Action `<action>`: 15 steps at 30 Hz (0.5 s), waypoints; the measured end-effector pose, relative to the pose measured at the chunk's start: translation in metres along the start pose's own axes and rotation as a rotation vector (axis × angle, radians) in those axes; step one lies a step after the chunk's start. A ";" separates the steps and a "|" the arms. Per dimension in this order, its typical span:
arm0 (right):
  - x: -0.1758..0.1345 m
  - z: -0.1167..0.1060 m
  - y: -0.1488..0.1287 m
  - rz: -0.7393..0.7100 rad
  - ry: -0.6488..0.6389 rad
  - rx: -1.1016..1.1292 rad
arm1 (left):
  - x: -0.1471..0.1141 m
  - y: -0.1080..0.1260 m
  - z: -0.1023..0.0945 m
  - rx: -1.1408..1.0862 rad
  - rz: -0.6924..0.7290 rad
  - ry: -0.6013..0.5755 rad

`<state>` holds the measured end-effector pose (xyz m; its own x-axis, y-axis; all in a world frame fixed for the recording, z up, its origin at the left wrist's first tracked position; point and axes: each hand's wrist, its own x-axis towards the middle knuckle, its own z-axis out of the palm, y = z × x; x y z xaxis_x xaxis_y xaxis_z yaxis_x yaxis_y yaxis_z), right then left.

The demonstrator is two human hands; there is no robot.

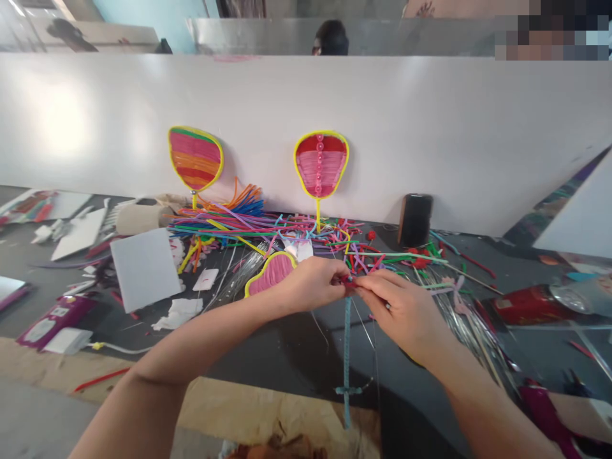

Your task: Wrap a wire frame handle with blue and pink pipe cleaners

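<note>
Over the dark tabletop, my left hand (310, 280) and my right hand (401, 312) meet fingertip to fingertip. Both pinch a small red pipe-cleaner piece (346, 281), mostly covered by the fingers. A blue fuzzy stem (347, 350) hangs straight down from beneath it, with a short crosspiece low on its length. Thin wires run down beside the stem. Partly behind my left hand lies a pink, yellow-rimmed pipe-cleaner shape (273, 273).
Two yellow-rimmed fan shapes, one striped (196, 159) and one pink and red (321, 164), lean on the white panel (406, 127). Pipe cleaners (224, 223) pile below. A phone (415, 220), red can (535, 305) and white square (146, 271) stand around. People are beyond.
</note>
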<state>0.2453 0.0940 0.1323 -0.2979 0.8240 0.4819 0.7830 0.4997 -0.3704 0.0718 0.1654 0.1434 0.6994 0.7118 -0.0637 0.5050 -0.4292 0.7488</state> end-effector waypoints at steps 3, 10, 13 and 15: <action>-0.002 -0.002 0.000 -0.010 0.008 -0.001 | -0.003 0.003 0.004 0.030 -0.004 0.034; -0.002 -0.006 0.003 0.022 0.012 -0.051 | -0.004 0.000 0.011 -0.052 -0.031 0.070; 0.001 -0.007 0.004 0.026 0.014 -0.092 | -0.004 -0.001 0.011 -0.111 -0.034 0.048; 0.003 -0.007 0.005 0.041 0.008 -0.116 | -0.004 0.000 0.010 -0.156 -0.037 0.023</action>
<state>0.2522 0.0973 0.1376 -0.2603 0.8408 0.4746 0.8526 0.4309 -0.2956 0.0739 0.1572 0.1368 0.6695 0.7386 -0.0795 0.4442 -0.3122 0.8398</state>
